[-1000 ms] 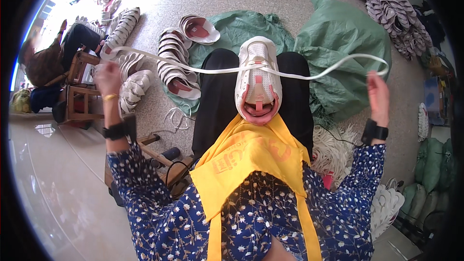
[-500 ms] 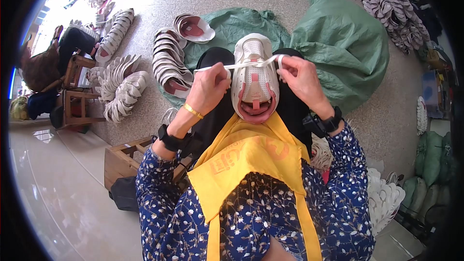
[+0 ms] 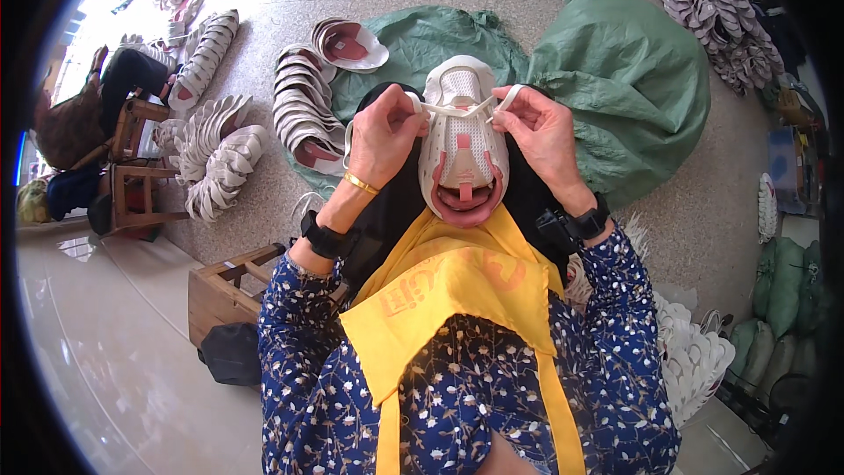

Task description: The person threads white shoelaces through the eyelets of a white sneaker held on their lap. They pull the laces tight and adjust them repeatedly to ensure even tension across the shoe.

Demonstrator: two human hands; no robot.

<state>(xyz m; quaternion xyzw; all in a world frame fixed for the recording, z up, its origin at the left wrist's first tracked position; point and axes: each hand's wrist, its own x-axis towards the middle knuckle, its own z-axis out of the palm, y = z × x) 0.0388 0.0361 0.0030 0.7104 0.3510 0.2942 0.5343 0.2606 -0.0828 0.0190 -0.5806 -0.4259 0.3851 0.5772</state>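
A pale shoe upper (image 3: 463, 79) with pink trim rests on my lap between my knees, its toe pointing away from me and its pink-lined opening toward me. A white shoelace (image 3: 457, 111) crosses over its tongue near the toe. My left hand (image 3: 385, 136) pinches one side of the lace at the left edge of the upper, with a loop of lace by the fingers. On the other side my right hand (image 3: 538, 127) holds the lace between thumb and fingers, a short tip showing below the thumb. Under the upper lies my yellow apron (image 3: 448, 277).
Nested shoe uppers (image 3: 303, 105) sit on a green sack (image 3: 422, 35) ahead. A bulging green sack (image 3: 624, 88) stands to the right. Left are a wooden stool (image 3: 220, 299), more stacked uppers (image 3: 220, 158) and a seated person (image 3: 132, 79). Further uppers (image 3: 690, 352) lie behind my right elbow.
Both hands have come closer together over the upper. The lace was stretched wider across it before; now its span is shorter. The upper has stayed in place on my lap.
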